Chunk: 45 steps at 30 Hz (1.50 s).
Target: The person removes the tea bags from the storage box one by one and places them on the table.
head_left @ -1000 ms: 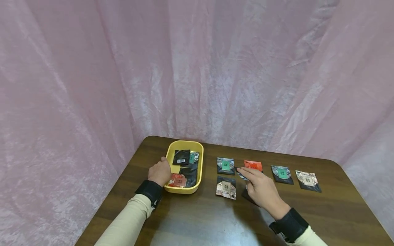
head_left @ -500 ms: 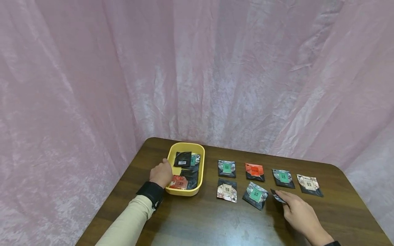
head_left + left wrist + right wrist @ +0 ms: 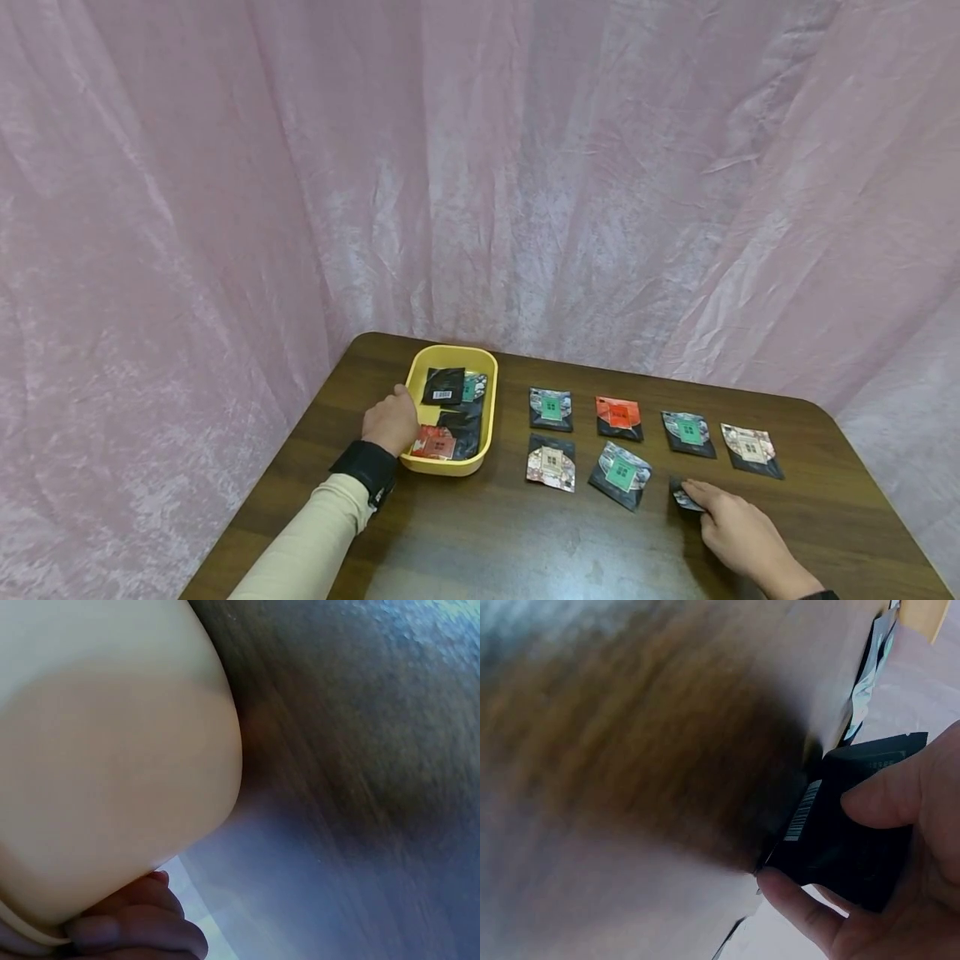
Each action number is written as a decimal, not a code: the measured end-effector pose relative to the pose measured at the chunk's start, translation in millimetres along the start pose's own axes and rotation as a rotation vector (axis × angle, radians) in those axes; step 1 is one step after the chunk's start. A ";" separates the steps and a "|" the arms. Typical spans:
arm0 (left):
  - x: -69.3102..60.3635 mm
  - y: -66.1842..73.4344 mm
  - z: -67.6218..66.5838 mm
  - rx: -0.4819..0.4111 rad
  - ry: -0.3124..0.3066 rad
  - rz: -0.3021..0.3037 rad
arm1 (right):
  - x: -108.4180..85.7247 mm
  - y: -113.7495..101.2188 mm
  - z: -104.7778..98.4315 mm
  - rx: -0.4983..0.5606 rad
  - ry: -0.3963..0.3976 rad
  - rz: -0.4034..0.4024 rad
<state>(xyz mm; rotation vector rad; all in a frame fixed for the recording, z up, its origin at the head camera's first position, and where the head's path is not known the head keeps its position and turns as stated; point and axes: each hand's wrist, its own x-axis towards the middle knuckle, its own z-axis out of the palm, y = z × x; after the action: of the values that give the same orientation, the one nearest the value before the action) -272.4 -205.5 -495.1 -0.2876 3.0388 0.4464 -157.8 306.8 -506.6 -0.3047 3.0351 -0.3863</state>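
My left hand [image 3: 391, 423] grips the left rim of a yellow plastic tray [image 3: 450, 468]. In the left wrist view the tray's pale wall [image 3: 127, 772] fills much of the frame, and curled fingers [image 3: 142, 922] show at its edge. Several packets lie in the tray, including a black one [image 3: 444, 386] with a barcode up and a red one [image 3: 432, 442]. My right hand [image 3: 742, 531] pinches a small dark packet [image 3: 683, 495] low over the table at the right. The right wrist view shows the thumb across that packet's black barcode side [image 3: 855, 825].
On the brown table [image 3: 480, 533] a back row holds packets in green [image 3: 551, 408], red [image 3: 619, 417], green [image 3: 688, 433] and beige [image 3: 752, 450]. In front lie a beige packet [image 3: 551, 462] and a tilted green one [image 3: 621, 474]. A pink curtain [image 3: 480, 208] hangs behind.
My right hand has moved right and nearer with its packet, away from the tilted green packet, which now lies uncovered on the table. The left hand stays at the tray.
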 end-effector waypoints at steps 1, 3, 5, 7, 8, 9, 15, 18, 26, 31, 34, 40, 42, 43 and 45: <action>0.0 -0.3 0.4 0.001 0.003 0.003 | 0.4 0.6 0.6 -0.002 -0.002 -0.009; -0.2 -1.0 1.1 0.000 0.002 0.003 | 1.5 1.9 1.5 -0.005 -0.018 -0.024; -0.6 -1.7 1.9 0.002 -0.004 -0.001 | 2.8 3.0 2.3 -0.003 -0.050 -0.037; -0.6 -2.2 2.4 0.004 -0.007 -0.003 | 3.5 4.6 4.1 -0.008 -0.083 -0.047; -0.9 -2.2 2.3 0.002 -0.009 -0.004 | 3.7 5.1 5.1 -0.012 -0.099 -0.052; -1.0 -2.2 2.2 0.002 -0.011 -0.003 | 3.6 5.3 5.9 -0.018 -0.115 -0.057; -0.3 -1.9 -0.1 -0.003 -0.002 0.011 | 1.7 5.4 9.7 -0.039 -0.175 -0.045; 0.1 -3.5 0.4 -0.009 0.003 0.011 | 2.5 4.9 7.8 -0.012 -0.200 -0.036; 1.1 -4.0 3.1 -0.011 -0.013 -0.004 | 3.7 3.8 6.0 0.007 -0.241 -0.023; 2.0 -3.1 2.8 -0.010 -0.012 -0.002 | 3.4 4.2 6.1 0.013 -0.225 -0.030; 3.0 -3.1 3.4 -0.006 -0.009 0.002 | 3.6 4.6 5.8 0.017 -0.219 -0.033; 3.5 -3.2 4.9 -0.004 -0.007 -0.004 | 5.6 6.0 5.6 0.045 -0.218 -0.022; 3.2 -3.1 4.5 -0.003 -0.008 -0.006 | 6.6 6.9 5.6 0.054 -0.214 -0.020; 3.3 -3.0 4.2 -0.003 -0.009 -0.007 | 7.0 7.4 5.6 0.056 -0.213 -0.020; 3.0 -2.6 3.6 -0.004 -0.011 -0.006 | 7.8 8.5 5.1 0.059 -0.214 -0.018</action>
<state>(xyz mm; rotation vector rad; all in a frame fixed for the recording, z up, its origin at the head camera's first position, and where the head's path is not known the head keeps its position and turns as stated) -274.7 -207.5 -499.5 -0.2929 3.0262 0.4529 -166.5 312.0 -513.9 -0.3460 2.8082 -0.4143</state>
